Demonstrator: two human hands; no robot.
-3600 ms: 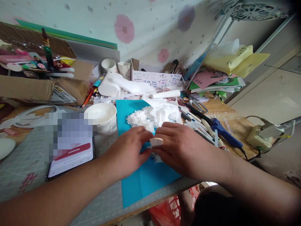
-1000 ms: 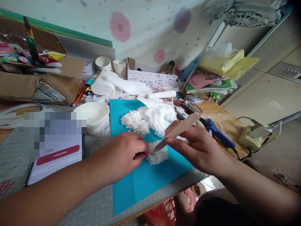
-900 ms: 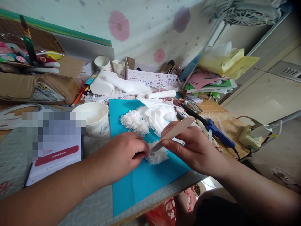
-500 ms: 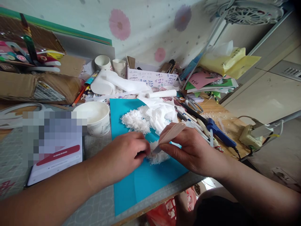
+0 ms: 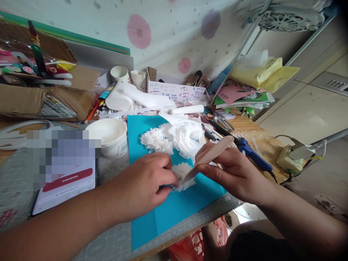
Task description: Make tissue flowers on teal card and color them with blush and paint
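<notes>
My right hand (image 5: pixel 228 170) grips a flat wooden craft stick (image 5: pixel 214 154), slanted so that its lower end rests against a small piece of white ruffled paper (image 5: pixel 183 170). Closed at the left edge of that piece is my left hand (image 5: pixel 152 181), thumb and fingers pinched on it; part of the grip is hidden. Both hands are over a blue sheet (image 5: pixel 148 221). Farther back on the sheet lie a fluffy white paper clump (image 5: pixel 156 139) and crumpled white tissue paper (image 5: pixel 187 136).
To the left are a paper bowl (image 5: pixel 114 143) with whitish contents and a phone (image 5: pixel 67 181), partly blurred out. A blue glue gun (image 5: pixel 254 156), scissors (image 5: pixel 224 123) and pens lie at the right. Paper cups (image 5: pixel 119 74) and a cardboard box (image 5: pixel 46 103) stand behind.
My right hand and the craft stick have moved slightly right, uncovering more of the ruffled piece. My left hand has shifted a little right, still at the piece's edge.
</notes>
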